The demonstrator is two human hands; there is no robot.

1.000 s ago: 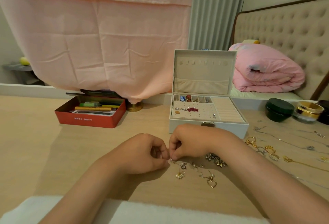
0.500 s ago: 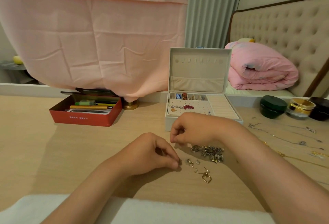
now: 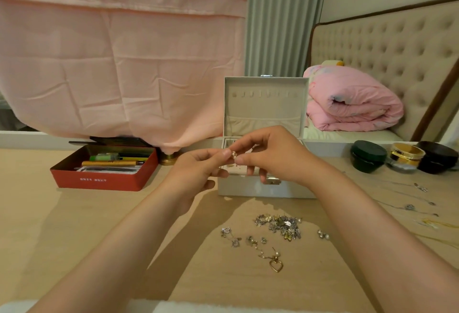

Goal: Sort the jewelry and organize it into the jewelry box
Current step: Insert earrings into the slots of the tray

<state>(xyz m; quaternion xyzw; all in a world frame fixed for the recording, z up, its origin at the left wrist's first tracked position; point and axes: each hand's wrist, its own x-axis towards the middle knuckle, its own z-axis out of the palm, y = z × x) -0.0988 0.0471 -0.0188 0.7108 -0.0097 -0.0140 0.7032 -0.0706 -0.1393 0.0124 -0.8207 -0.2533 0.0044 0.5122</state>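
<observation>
A white jewelry box (image 3: 264, 103) stands open on the wooden table, its lid upright. Both hands are raised in front of its tray. My left hand (image 3: 196, 171) and my right hand (image 3: 270, 154) pinch a small pearl earring (image 3: 234, 155) between their fingertips. The hands hide most of the tray. On the table below lie a pile of small earrings (image 3: 283, 225), a gold heart pendant (image 3: 276, 265) and a few loose pieces (image 3: 232, 237).
A red tin (image 3: 104, 167) with pens sits at the left. Thin chains (image 3: 407, 195) lie on the table at the right. Behind them stand a green jar (image 3: 368, 154), a gold-rimmed jar (image 3: 405, 157) and a dark jar (image 3: 437, 157). Pink cloth hangs behind.
Both hands rose from the table to the front of the box, carrying a small earring. The loose pieces stay on the table.
</observation>
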